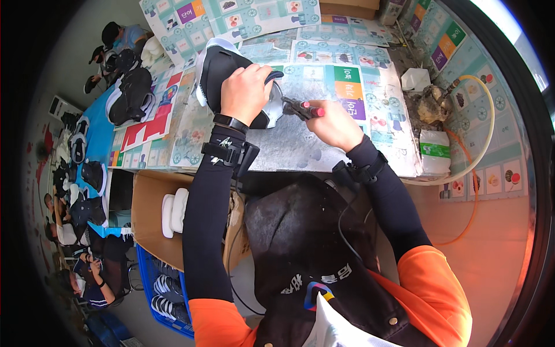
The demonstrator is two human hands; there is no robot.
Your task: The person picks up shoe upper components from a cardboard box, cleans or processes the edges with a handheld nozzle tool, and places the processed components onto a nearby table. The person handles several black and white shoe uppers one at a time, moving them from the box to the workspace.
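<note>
My left hand (247, 95) is closed around a black shoe (212, 72) with a white sole, tilted on its side above the worktable (277, 153). My fingers wrap over its collar, and a pale grey lining shows at the opening. In my right hand (335, 124) is a dark hand tool (296, 109) with two red ends. Its far tip reaches the shoe's opening, close to the grey lining. The tool's exact kind and any contact with the shoe are hard to make out.
Another black shoe (132, 95) rests to the left. Below the table are a cardboard box (151, 202) with white pieces and a blue crate (147, 289) of shoes. Pale tubing (490, 115) curves on the right. Other people (87, 277) sit along a blue table (99, 139).
</note>
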